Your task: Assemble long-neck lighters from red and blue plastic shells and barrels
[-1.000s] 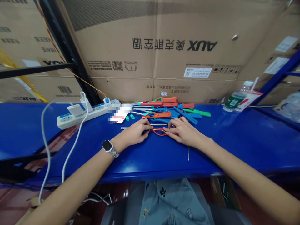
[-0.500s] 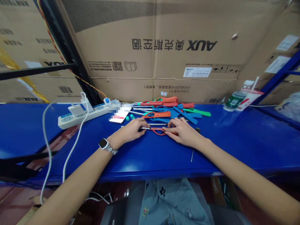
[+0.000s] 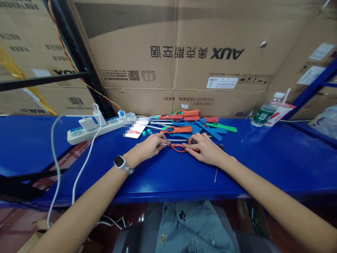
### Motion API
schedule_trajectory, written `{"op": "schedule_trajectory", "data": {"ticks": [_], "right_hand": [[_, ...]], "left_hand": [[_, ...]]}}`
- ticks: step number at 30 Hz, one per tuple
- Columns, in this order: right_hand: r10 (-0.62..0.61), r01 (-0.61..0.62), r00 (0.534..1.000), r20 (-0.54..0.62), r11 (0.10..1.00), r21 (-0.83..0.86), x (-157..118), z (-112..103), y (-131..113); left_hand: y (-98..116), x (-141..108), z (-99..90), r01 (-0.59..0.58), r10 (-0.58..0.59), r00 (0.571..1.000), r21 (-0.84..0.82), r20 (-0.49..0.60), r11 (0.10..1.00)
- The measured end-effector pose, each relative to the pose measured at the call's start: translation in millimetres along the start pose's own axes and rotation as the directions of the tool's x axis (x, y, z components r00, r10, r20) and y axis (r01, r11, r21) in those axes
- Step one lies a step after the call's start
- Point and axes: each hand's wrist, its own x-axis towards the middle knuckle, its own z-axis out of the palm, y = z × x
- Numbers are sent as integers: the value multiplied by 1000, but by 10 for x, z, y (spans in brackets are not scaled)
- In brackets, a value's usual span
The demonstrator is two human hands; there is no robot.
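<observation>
A red long-nosed lighter (image 3: 178,144) with an orange trigger loop lies lengthwise between my hands, low over the blue tabletop. My left hand (image 3: 154,144) pinches it by the metal barrel end, its fingertips pressed together. My right hand (image 3: 204,147) has its fingers closed on the handle end, covering much of it. Just behind it is another metal barrel (image 3: 177,140). A pile of similar lighters begins behind my fingers, with an orange lighter (image 3: 184,129), blue lighters (image 3: 213,131) and a green lighter (image 3: 223,127).
Small teal caps (image 3: 150,131) lie beside a white card (image 3: 134,131). A white power strip (image 3: 86,131) with plugs stands at left. A thin rod (image 3: 216,175) emerges from under my right wrist. At right stand a water bottle (image 3: 263,114) and a cup (image 3: 280,112). A large carton (image 3: 173,70) backs the table.
My left hand has shifted slightly right along the barrel toward the trigger loop. My right hand stays on the handle. The camera view has moved a little.
</observation>
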Motion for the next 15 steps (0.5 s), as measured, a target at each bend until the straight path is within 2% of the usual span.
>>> {"op": "schedule_trajectory", "data": {"ticks": [15], "right_hand": [[16, -16, 1000, 16, 1000, -2, 4, -17, -21]], "left_hand": [[29, 11, 18, -13, 12, 1000, 111, 11, 994]]}}
